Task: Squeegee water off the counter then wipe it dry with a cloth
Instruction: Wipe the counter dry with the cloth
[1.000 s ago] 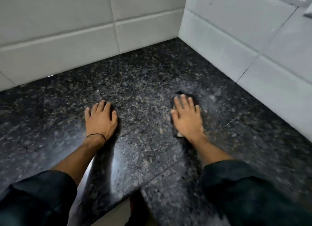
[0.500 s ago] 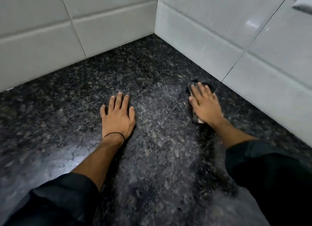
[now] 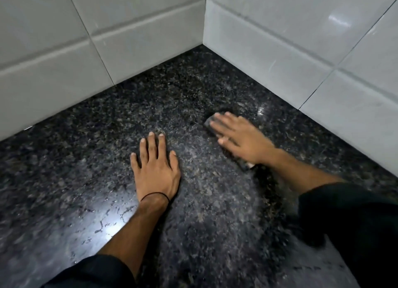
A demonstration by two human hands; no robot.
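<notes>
A dark speckled granite counter (image 3: 90, 149) fills the view, with water droplets glinting near its front left. My right hand (image 3: 241, 137) presses flat on a small dark cloth (image 3: 209, 122) on the counter, close to the right wall; only the cloth's far corner and a strip near my wrist show. The hand is blurred. My left hand (image 3: 156, 171) lies flat on the counter, fingers spread, holding nothing, a thin black band on its wrist. No squeegee is in view.
White tiled walls (image 3: 280, 40) meet at a corner at the back and bound the counter at left rear and right. My dark sleeves (image 3: 355, 227) cover the lower corners of the view.
My right hand with the cloth swept from mid-counter toward the right wall, then turned so its fingers point left. The view shifted toward the corner; my left hand stayed planted.
</notes>
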